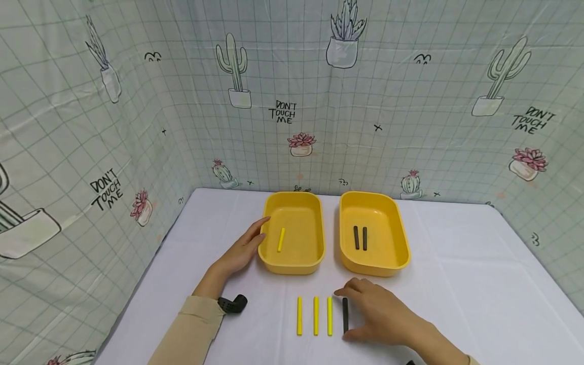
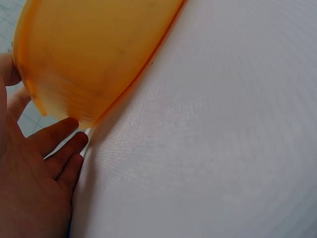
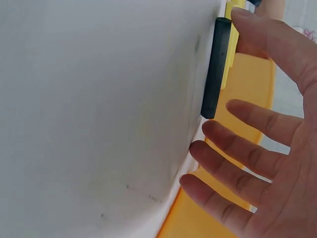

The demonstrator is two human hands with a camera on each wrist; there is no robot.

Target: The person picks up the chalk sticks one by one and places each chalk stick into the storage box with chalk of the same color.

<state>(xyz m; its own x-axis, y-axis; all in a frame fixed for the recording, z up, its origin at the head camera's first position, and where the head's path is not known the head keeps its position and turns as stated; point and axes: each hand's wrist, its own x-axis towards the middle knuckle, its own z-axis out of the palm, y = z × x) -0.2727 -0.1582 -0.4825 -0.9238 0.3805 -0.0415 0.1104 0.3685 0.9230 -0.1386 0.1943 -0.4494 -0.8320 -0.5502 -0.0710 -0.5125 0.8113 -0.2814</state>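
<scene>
Nearest the camera, a beige sleeve (image 1: 187, 329) covers the left forearm, which slants forward over the white counter (image 1: 456, 284). On that counter, near the right hand (image 1: 380, 312), lies a black stick (image 1: 345, 315), just beside a row of three yellow sticks (image 1: 316, 316). It looks light, stiff and smooth, probably apt to roll; pinching it by both ends or across its middle should serve. The right hand arches over it from the right, thumb by the near end, fingers spread and gripping nothing; whether they touch it, I cannot tell. The left hand (image 1: 239, 255) rests against the left yellow tray's (image 1: 303, 233) outer wall, fingers loosely extended.
</scene>
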